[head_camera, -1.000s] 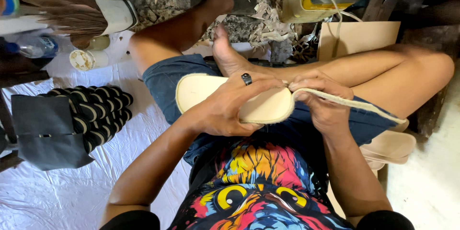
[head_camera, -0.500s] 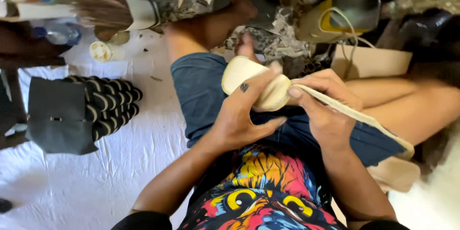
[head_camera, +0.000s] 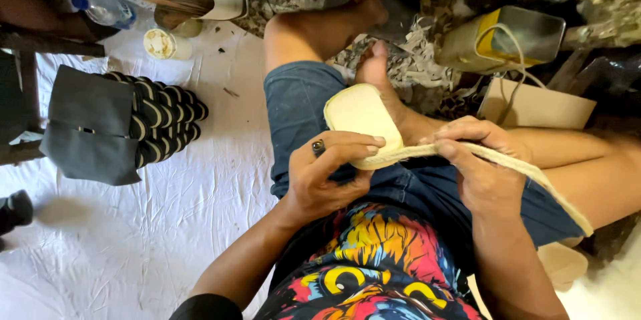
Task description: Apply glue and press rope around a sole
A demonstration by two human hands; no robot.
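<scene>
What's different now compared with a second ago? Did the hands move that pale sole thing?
The pale sole has turned from lying crosswise to pointing away along the lap. The left hand shifted to its near edge. The right hand keeps pinching the braided cord against the rim. The stack of striped soles stayed put.

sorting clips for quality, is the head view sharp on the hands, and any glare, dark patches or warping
Head view: left hand, right hand, sole and braid are sharp; white sheet is bright, near glare; top right corner falls into deep shadow; wide-angle lens bends the edges.
</scene>
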